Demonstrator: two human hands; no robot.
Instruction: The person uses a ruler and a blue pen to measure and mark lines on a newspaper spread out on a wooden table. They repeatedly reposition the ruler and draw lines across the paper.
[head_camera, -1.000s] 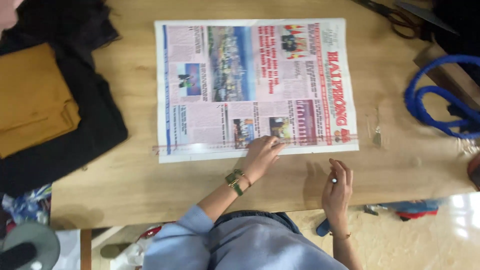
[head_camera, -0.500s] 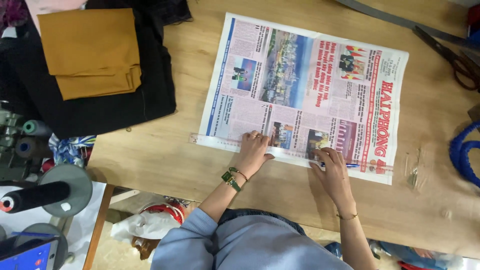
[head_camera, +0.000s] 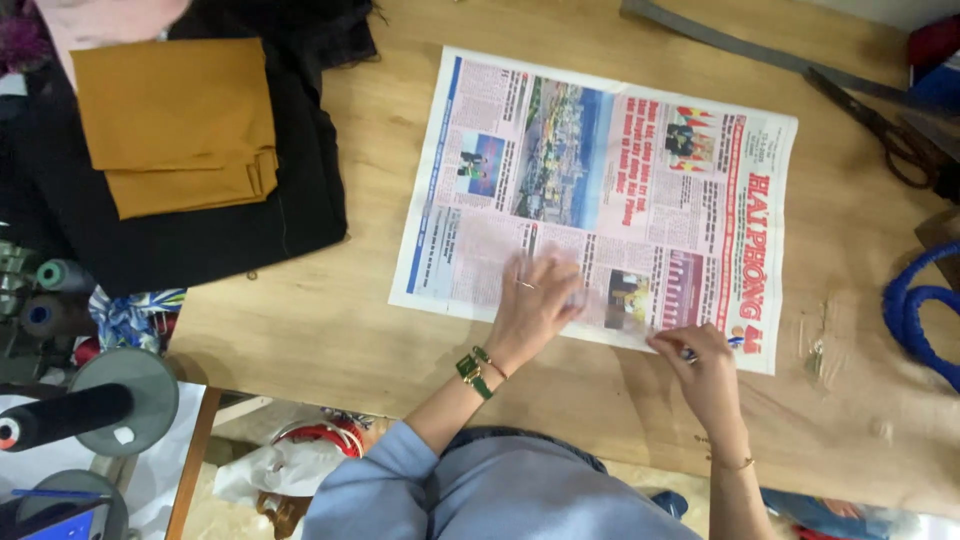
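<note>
Newspaper (head_camera: 600, 190) spread flat on counter (head_camera: 330, 330); left hand (head_camera: 535, 300) open, pressing it; right hand (head_camera: 700, 360) pinches pen-like tool at near edge, no marks visible yet.

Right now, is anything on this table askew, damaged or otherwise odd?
Only slightly: the newspaper lies skewed to the table's front edge, its right side lower. It looks flat and untorn. The left hand presses on it; the right hand pinches something small at its lower edge. Nothing spilled.
</note>
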